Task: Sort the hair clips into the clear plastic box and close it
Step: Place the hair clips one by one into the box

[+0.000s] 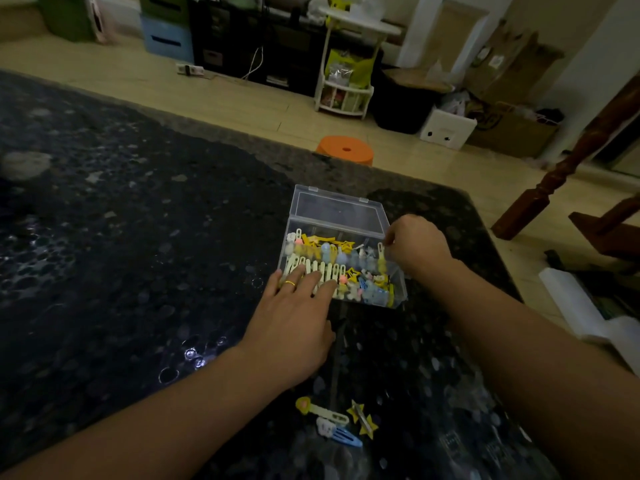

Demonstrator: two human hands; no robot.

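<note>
Box: the clear plastic box [398, 289] is sitting on the dark speckled table [138, 237], its lid [337, 211] standing open at the far side.
Contents: hair clips [346, 265] are crowding the inside, pale yellow ones lining the near-left part, yellow stars and blue pieces lying further in.
Left hand: the left hand [294, 327] is lying flat with fingers spread, fingertips resting on the clips at the box's near-left corner, gripping nothing; a gold ring [290, 283] is showing on one finger.
Right hand: the right hand [417, 245] is reaching over the box's right edge, fingers pinching a pale clip [381, 252], though the dim light is making that grip hard to confirm.
Loose clips: three clips are lying on the table near the person, well apart from the box: a yellow clip with a pink heart [320, 410], a star clip [362, 417], and a blue snap clip [341, 435].
Beyond the table: an orange stool [346, 150] is standing on the floor.
</note>
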